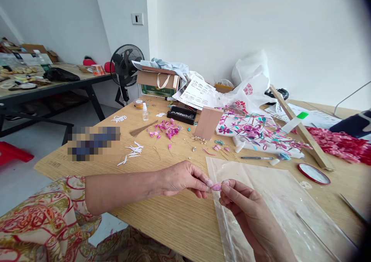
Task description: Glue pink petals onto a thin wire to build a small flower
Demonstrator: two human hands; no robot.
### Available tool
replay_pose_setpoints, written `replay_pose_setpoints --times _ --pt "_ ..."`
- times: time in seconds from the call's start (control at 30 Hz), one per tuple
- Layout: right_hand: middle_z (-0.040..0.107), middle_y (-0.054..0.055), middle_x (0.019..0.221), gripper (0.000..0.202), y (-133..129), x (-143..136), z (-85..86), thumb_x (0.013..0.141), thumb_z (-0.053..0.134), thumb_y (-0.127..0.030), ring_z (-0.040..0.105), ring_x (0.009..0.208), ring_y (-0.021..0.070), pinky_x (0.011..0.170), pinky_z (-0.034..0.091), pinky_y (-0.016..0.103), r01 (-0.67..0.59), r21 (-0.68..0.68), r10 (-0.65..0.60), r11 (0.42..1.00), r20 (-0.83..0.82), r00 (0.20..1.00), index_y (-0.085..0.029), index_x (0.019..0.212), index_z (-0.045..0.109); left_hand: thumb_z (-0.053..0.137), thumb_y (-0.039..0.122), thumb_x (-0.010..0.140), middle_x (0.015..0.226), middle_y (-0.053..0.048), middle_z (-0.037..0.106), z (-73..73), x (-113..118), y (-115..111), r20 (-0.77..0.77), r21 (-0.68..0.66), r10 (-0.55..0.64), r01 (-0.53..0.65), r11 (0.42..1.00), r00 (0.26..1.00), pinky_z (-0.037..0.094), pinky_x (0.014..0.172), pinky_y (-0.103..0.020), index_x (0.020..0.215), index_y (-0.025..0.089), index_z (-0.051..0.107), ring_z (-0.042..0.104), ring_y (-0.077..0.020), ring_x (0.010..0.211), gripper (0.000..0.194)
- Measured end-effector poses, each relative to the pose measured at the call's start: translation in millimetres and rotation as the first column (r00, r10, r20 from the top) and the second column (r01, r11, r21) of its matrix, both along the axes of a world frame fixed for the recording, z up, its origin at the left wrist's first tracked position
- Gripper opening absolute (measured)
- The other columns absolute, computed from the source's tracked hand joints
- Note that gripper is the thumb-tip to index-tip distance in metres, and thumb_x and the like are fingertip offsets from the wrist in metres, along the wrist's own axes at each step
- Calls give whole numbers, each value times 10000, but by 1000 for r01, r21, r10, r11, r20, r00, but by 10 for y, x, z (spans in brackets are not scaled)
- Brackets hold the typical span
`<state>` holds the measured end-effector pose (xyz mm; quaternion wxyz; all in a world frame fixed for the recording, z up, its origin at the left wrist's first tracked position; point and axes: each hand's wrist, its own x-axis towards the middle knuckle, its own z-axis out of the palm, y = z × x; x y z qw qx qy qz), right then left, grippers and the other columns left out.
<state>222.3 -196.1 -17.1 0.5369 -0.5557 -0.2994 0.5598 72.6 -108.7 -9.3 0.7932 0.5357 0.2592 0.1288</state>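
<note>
Between my two hands, over the left part of a clear plastic sheet [261, 177], is a small pink petal [216, 187]. My left hand [185, 179] pinches one end of it between thumb and fingers. The other end is in a pinch of my right hand [242, 198], whose fingertips look dusted white. Beyond the hands lie a few pink petals with wire stems [222, 149], a pen [256, 157] and a pile of loose pink petals [171, 129].
A shallow red-rimmed dish [313, 173] and a thin metal rod [315, 235] lie to the right. White paper strips [133, 152] are on the left. Pink flower sprays [257, 132], a leaning wooden bar [301, 130] and a black tray [182, 115] stand farther back.
</note>
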Motion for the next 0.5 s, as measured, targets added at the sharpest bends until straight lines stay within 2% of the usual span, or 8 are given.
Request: replay_pose_setpoints --times 0.3,0.4,0.5 --pt "452 -32 498 247 11 -17 -4 634 637 -373 363 523 85 524 302 214 -31 10 31 999 42 999 -165 535 548 677 255 557 571 22 547 -10 -13 -21 -28 20 4 -4 1000 1000 392 557 -239 685 128 639 494 -70 503 184" --pt "452 -32 498 251 1 -20 3 620 642 -386 363 522 86 523 300 218 -20 17 19 1000 59 998 -165 538 555 657 230 578 593 22 551 12 -19 -12 -22 35 -21 22 999 1000 396 609 -242 712 136 645 495 -73 553 164" --pt "463 -30 491 249 -8 -15 0 606 648 -393 367 519 88 524 295 221 4 19 -6 1000 95 995 -168 545 561 639 184 589 684 16 582 62 -26 2 -16 104 -54 56 993 998 377 687 -228 788 149 651 498 -76 653 203"
